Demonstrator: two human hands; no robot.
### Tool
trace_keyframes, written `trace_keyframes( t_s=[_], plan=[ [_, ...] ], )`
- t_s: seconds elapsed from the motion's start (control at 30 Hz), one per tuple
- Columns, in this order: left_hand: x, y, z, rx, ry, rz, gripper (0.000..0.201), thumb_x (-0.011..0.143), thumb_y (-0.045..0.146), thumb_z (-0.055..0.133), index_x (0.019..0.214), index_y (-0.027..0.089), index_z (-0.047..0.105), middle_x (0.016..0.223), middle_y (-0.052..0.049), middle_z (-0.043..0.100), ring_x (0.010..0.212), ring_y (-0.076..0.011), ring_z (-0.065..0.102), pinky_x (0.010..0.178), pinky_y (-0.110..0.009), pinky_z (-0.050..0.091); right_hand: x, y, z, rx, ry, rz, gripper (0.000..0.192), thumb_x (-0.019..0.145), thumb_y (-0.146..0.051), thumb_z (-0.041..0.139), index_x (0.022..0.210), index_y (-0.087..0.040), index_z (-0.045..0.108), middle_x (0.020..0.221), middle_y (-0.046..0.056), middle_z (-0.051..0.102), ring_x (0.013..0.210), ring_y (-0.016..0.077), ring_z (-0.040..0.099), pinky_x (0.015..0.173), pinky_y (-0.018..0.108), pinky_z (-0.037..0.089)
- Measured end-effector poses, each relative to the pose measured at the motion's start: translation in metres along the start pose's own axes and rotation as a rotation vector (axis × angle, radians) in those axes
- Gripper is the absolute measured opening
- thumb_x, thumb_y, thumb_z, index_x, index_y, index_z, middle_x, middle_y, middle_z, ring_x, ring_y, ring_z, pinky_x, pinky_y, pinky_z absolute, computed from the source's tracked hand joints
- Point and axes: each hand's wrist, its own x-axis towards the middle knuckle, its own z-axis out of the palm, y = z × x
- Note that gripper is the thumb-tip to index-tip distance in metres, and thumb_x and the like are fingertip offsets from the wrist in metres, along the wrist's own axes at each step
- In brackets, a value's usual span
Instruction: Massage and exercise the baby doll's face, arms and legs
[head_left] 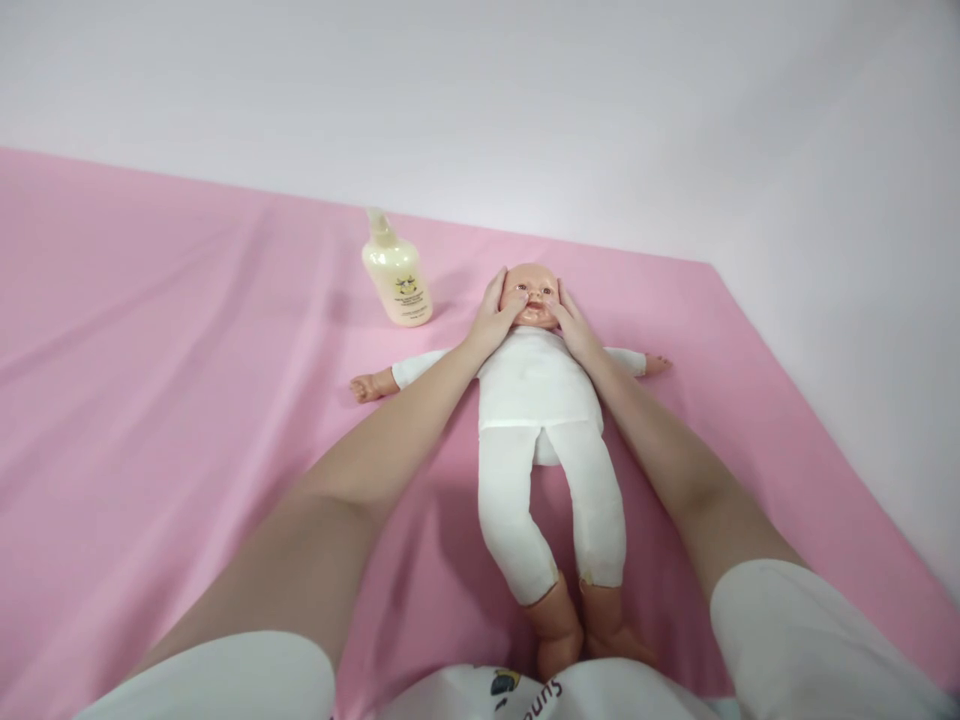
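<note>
Pink sheeting (150, 400) covers the work surface, with a plain white wall behind it. A baby doll (536, 390) in a white suit lies face up near the middle of the sheet, head away from the camera, arms spread, bare feet nearest the person. Left hand (493, 318) rests open against one side of the doll's face, thumb on the cheek. Right hand (571, 322) rests open against the other side, thumb near the mouth. Neither hand is closed around anything; both touch the head only. A cream lotion bottle (397, 275) stands upright just beyond the left hand, apart from the doll.
</note>
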Motion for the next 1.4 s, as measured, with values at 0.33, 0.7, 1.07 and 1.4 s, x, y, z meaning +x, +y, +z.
trace_keyframes(
  t_s=[0.33, 0.7, 1.07, 1.4],
  plan=[
    [-0.004, 0.016, -0.005, 0.181, -0.059, 0.306, 0.07, 0.097, 0.077, 0.05, 0.142, 0.026, 0.068, 0.17, -0.013, 0.043, 0.161, -0.0319, 0.036, 0.135, -0.053, 0.021, -0.016, -0.017, 0.001, -0.224, -0.023, -0.336, 0.083, 0.098, -0.075, 0.05, 0.166, -0.029, 0.042, 0.177, -0.005, 0.028, 0.169, 0.0186, 0.011, 0.139, 0.037, 0.007],
    [-0.002, 0.002, -0.003, 0.083, -0.016, 0.111, 0.084, 0.093, 0.075, 0.062, 0.159, 0.025, 0.048, 0.172, -0.013, 0.04, 0.164, -0.0311, 0.031, 0.137, -0.047, 0.018, -0.008, -0.008, -0.001, -0.194, -0.018, -0.278, 0.094, 0.094, -0.079, 0.05, 0.171, -0.028, 0.028, 0.178, -0.004, 0.025, 0.168, 0.0179, 0.015, 0.139, 0.037, 0.012],
    [0.0, 0.0, 0.0, 0.01, 0.032, -0.067, 0.092, 0.088, 0.073, 0.069, 0.159, 0.021, 0.045, 0.173, -0.017, 0.037, 0.164, -0.0347, 0.03, 0.137, -0.051, 0.02, -0.003, -0.005, -0.001, -0.148, 0.054, -0.075, 0.102, 0.092, -0.077, 0.057, 0.172, -0.024, 0.024, 0.176, 0.001, 0.029, 0.167, 0.0231, 0.021, 0.138, 0.045, 0.015],
    [-0.005, 0.008, -0.003, 0.12, -0.017, 0.18, 0.077, 0.095, 0.076, 0.054, 0.157, 0.029, 0.051, 0.17, -0.01, 0.043, 0.163, -0.029, 0.031, 0.137, -0.047, 0.017, -0.007, -0.006, 0.002, -0.158, 0.03, -0.193, 0.101, 0.093, -0.081, 0.052, 0.173, -0.027, 0.022, 0.178, -0.001, 0.025, 0.168, 0.021, 0.016, 0.139, 0.041, 0.013]
  ],
)
